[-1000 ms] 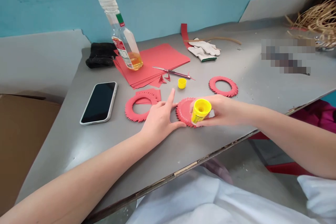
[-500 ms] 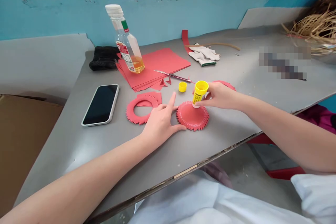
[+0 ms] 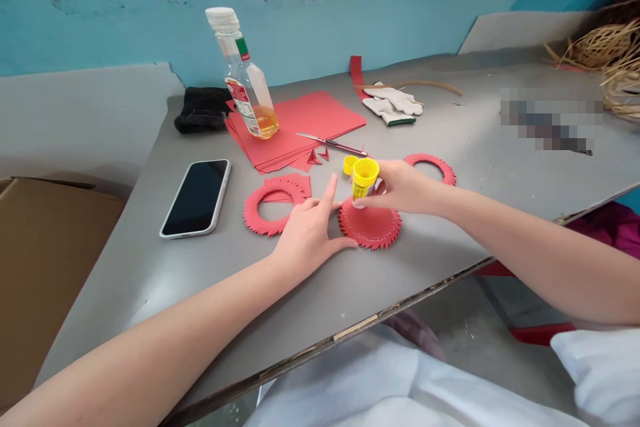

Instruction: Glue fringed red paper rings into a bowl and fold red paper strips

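Observation:
My right hand (image 3: 400,187) grips a yellow glue stick (image 3: 364,180) upside down, its white end against the upper left rim of a red toothed paper disc (image 3: 373,228). A shiny band of glue runs along the disc's edge. With fingers spread, my left hand (image 3: 309,230) rests on the table, its thumb and fingertips at the disc's left edge. Left of that hand lies a red toothed paper ring (image 3: 253,213), partly over a small red paper piece. The yellow glue cap (image 3: 349,164) stands just behind the glue stick. A second toothed ring (image 3: 443,167) lies beyond my right hand.
A bottle with amber liquid (image 3: 250,93) stands on red paper sheets (image 3: 320,113), near a thin pointed knife (image 3: 333,144) and paper scraps. A phone (image 3: 196,199) lies left; white gloves (image 3: 393,105) and a black cloth (image 3: 201,110) lie behind. The table edge (image 3: 360,328) is in front.
My right hand has moved the glue stick leftward along the disc's far rim, uncovering more of the ring behind it. My left hand stays at the disc's edge.

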`<state>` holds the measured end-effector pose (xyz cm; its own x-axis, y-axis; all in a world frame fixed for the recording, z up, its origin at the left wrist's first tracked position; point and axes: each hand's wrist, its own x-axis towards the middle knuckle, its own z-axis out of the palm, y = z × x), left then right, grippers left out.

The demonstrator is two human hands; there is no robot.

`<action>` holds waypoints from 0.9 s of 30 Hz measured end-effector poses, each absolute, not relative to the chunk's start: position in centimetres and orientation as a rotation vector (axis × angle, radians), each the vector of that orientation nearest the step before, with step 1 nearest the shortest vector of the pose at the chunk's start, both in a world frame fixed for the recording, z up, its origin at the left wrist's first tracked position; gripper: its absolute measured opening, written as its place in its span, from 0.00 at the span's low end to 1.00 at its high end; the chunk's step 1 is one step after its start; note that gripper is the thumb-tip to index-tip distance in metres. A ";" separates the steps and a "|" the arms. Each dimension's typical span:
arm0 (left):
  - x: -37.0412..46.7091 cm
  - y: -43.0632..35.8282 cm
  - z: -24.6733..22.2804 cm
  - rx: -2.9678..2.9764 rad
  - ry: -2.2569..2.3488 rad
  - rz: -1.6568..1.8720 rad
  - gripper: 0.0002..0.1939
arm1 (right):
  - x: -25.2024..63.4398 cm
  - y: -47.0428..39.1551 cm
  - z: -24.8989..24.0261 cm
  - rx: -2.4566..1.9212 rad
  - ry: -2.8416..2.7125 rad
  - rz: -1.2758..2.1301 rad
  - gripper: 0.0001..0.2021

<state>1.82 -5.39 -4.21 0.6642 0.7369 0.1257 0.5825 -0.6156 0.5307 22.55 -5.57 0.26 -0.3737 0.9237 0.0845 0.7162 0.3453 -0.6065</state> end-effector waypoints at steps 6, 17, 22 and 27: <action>1.8 -5.4 -4.1 2.435 1.036 0.465 0.52 | 21.2 -5.4 0.5 -1.370 -2.243 0.692 0.09; 1.9 -5.4 -4.1 2.446 1.029 0.474 0.47 | 20.7 -5.9 0.8 -1.386 -2.277 0.686 0.10; 1.8 -5.5 -4.1 2.418 1.035 0.458 0.53 | 22.4 -5.5 1.5 -1.573 -2.055 0.550 0.14; 1.8 -5.5 -4.1 2.429 1.032 0.462 0.53 | 22.3 -5.4 0.9 -1.621 -2.062 0.547 0.14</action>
